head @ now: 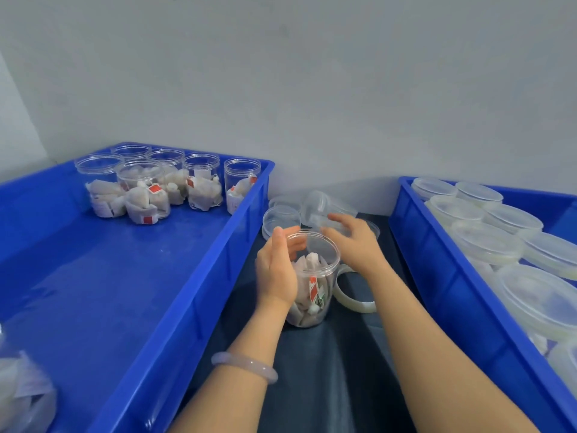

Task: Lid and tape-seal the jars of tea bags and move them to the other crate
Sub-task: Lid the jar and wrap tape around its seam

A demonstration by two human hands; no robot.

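Note:
An open clear jar of tea bags (312, 292) stands on the dark surface between two blue crates. My left hand (276, 267) grips its left side near the rim. My right hand (354, 242) hovers just behind the jar over loose clear lids (281, 217), fingers spread; a lid edge shows under it. A translucent tape roll (356, 304) lies against the jar's right side. Several open jars of tea bags (150, 189) stand at the far end of the left crate (218, 245). The right crate (437, 260) holds several lidded jars (487, 239).
A clear container (324, 204) lies tilted behind the lids, close to the grey wall. Another jar of tea bags (22, 392) sits at the near left corner of the left crate. The strip between the crates is narrow.

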